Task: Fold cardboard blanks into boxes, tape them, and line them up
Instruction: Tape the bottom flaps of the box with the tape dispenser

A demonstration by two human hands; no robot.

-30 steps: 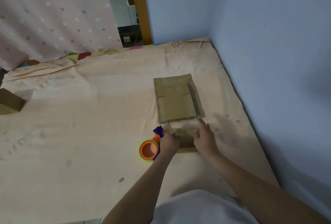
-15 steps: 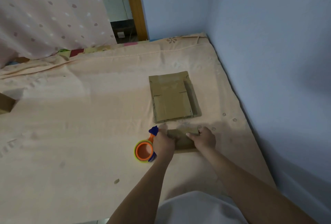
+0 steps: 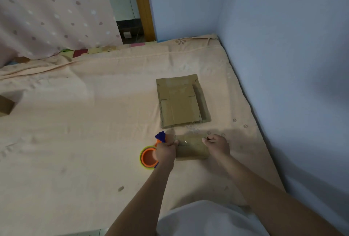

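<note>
A small folded cardboard box (image 3: pixel 191 148) lies on the peach bedsheet in front of me, with shiny clear tape on its top. My left hand (image 3: pixel 166 151) grips the box's left end. My right hand (image 3: pixel 217 145) holds its right end with curled fingers. An orange, green and blue tape dispenser (image 3: pixel 150 156) lies just left of my left hand, partly hidden behind it. A stack of flat cardboard blanks (image 3: pixel 182 101) sits just beyond the box.
The bed (image 3: pixel 75 122) runs against a blue wall (image 3: pixel 283 65) on the right and at the back. Part of another cardboard box (image 3: pixel 6 105) shows at the left edge. A dotted pink curtain (image 3: pixel 47 9) hangs at the back left.
Both hands shifted on the small box: the right hand drew back from its far edge to its right end. My view moved slightly closer and to the right.
</note>
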